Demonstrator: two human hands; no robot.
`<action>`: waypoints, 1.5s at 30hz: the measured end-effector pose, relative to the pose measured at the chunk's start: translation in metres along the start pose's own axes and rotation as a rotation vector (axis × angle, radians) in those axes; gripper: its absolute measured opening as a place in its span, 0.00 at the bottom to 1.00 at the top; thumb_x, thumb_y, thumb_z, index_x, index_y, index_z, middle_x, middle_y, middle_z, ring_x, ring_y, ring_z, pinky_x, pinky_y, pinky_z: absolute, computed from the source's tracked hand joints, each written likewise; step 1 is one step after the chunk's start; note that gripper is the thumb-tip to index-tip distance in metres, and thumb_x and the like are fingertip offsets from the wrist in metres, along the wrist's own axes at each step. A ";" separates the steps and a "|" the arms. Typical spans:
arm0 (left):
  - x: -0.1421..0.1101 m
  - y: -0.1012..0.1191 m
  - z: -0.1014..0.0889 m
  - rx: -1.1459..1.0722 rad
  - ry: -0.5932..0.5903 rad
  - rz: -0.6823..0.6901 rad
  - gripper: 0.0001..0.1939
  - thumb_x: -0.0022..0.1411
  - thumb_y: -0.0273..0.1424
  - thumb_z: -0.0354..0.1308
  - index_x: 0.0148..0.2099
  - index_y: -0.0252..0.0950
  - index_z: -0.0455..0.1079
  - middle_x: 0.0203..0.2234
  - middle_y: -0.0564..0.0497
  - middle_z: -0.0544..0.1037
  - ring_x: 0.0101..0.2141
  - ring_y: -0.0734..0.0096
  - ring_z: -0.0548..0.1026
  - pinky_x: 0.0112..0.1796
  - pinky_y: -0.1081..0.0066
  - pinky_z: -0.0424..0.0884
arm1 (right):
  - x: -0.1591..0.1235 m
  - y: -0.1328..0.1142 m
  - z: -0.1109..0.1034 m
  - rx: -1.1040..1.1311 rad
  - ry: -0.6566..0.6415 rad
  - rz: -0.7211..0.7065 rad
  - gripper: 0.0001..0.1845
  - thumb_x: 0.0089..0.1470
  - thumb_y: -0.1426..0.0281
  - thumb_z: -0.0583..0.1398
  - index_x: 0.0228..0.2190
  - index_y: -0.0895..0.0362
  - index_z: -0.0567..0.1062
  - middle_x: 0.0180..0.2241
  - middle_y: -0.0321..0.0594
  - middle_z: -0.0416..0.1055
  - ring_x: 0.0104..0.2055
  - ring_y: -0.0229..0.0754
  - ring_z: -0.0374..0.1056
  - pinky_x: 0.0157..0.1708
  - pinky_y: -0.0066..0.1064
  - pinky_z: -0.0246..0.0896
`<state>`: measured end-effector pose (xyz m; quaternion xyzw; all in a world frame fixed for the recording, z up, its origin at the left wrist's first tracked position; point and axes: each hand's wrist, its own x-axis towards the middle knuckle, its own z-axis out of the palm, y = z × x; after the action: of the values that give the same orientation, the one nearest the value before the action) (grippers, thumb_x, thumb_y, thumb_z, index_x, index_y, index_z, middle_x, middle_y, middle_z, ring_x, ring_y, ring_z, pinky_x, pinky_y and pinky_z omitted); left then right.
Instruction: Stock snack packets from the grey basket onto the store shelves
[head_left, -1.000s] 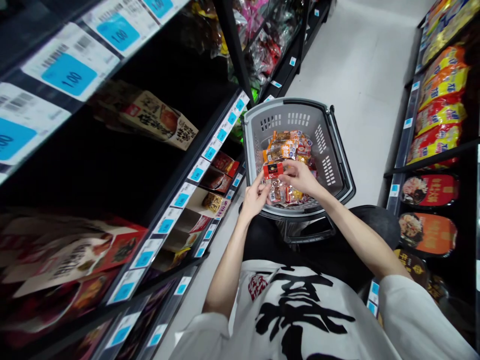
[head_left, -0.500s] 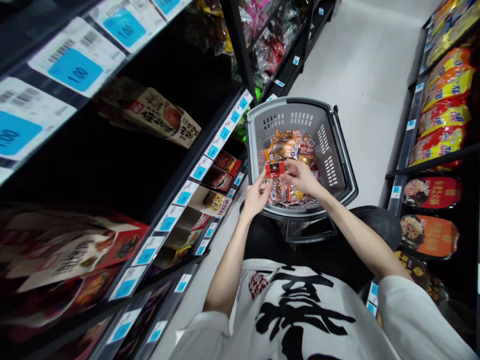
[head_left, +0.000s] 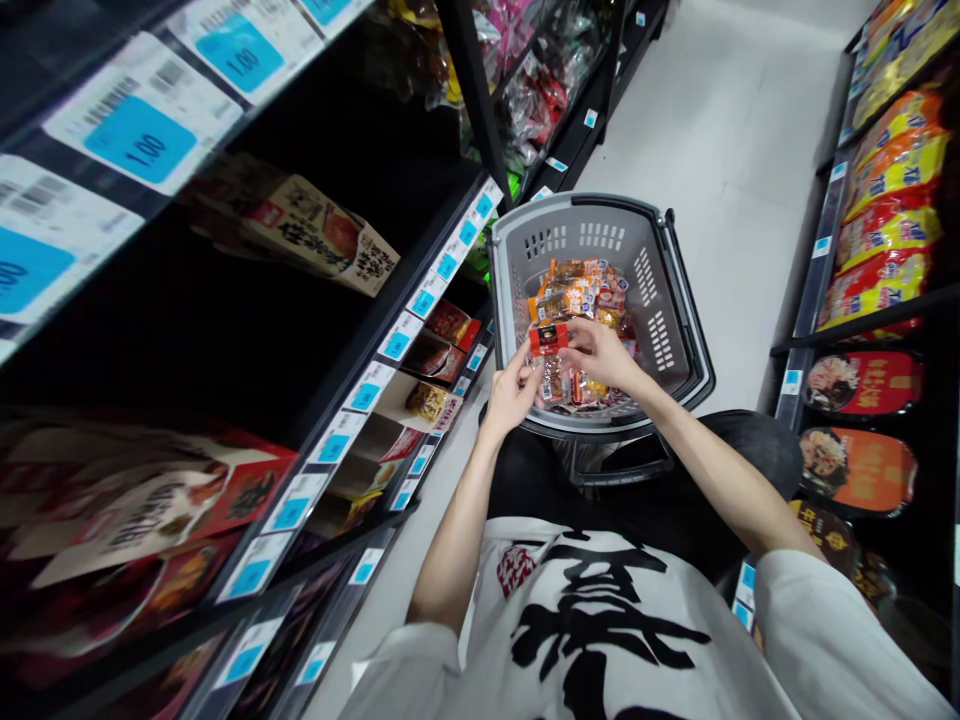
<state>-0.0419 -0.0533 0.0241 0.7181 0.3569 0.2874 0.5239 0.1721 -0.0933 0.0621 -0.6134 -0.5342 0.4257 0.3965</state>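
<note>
A small red snack packet [head_left: 549, 340] with a dark picture panel is held up between both hands over the basket. My left hand [head_left: 514, 388] pinches its left edge, and my right hand [head_left: 600, 354] grips the right edge with thumb and fingers. Below them a grey shopping basket [head_left: 529, 228] with slotted walls stands by my knees, its black handle folded down at the near side. Inside lie several snack packets [head_left: 574, 290] in orange, red and clear wrapping, partly hidden by my hands.
On the left, black shelves bear price labels [head_left: 142, 140], boxed goods [head_left: 322, 230] and small trays of packets [head_left: 431, 400]. Bagged noodles [head_left: 885, 240] and oval red and orange packs [head_left: 862, 470] fill the right shelf. Pale aisle floor [head_left: 697, 130] runs ahead beyond the basket.
Almost nothing differs. Both hands keep hold of the red packet in the same place, and the left shelf has shifted very slightly leftward in view.
</note>
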 end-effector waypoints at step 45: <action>-0.003 0.001 0.002 0.032 -0.005 0.006 0.34 0.76 0.36 0.55 0.79 0.35 0.54 0.20 0.63 0.76 0.18 0.79 0.75 0.28 0.79 0.71 | -0.006 -0.013 -0.003 -0.040 -0.015 0.012 0.13 0.61 0.74 0.64 0.48 0.55 0.75 0.32 0.39 0.83 0.35 0.50 0.83 0.47 0.45 0.77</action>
<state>-0.0418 -0.0567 0.0240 0.7283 0.3577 0.2814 0.5123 0.1704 -0.0979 0.0764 -0.6211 -0.5420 0.4219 0.3775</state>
